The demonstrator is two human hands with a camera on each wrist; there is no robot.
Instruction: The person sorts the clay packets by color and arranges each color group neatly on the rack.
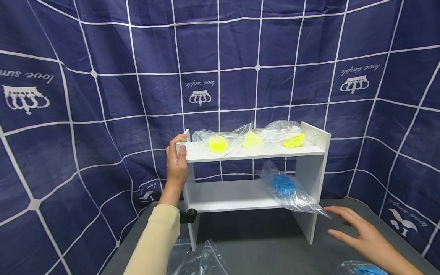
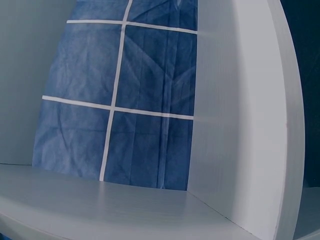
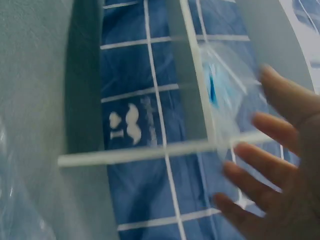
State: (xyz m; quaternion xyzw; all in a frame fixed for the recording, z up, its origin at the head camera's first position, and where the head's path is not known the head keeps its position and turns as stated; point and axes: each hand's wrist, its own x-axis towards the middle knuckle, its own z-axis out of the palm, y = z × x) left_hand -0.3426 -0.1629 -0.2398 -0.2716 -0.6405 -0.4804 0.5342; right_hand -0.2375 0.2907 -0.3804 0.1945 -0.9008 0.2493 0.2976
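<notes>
My left hand (image 1: 177, 162) grips the upper left side panel of a white two-tier shelf (image 1: 227, 194), thumb in front and fingers over its top edge. On the lower board, toward the right, lies a clear plastic bag (image 1: 284, 186) holding something blue; its tail hangs over the front edge. Beside that tail is my right hand (image 1: 364, 233), fingers spread and loosely bent, nothing in them. The right wrist view shows the same bag (image 3: 222, 90) beyond the fingertips, blurred. Only the shelf's side panel (image 2: 240, 120) and boards appear in the left wrist view.
Several clear bags with yellow contents (image 1: 218, 144) lie along the top board. Another bag with something blue (image 1: 369, 270) is at the bottom right. Clear plastic bags (image 1: 203, 261) lie at the front left of the dark tabletop (image 1: 254, 248). A blue checked curtain (image 1: 237, 46) hangs behind.
</notes>
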